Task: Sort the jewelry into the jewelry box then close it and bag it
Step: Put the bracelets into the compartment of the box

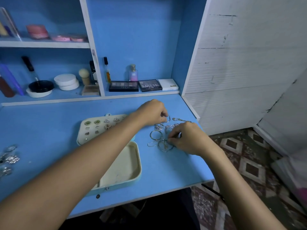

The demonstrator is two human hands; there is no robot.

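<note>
An open cream jewelry box [132, 165] lies on the blue desk, its lid panel [83, 130] holding several pairs of earrings. To its right lies a pile of silver bangles and chains [157, 136]. My left hand [152, 112] reaches across the box and pinches a thin silver bangle [169, 119] at the far side of the pile. At the pile's near side, my right hand [186, 138] pinches a bangle [163, 146]. The box's bottom tray looks empty.
More silver jewelry [10, 158] lies at the desk's left edge. Eyeshadow palettes [123, 86], a perfume bottle [133, 73] and makeup items stand on the shelves behind. The desk's right edge [204, 146] runs just beside the pile, with patterned floor below.
</note>
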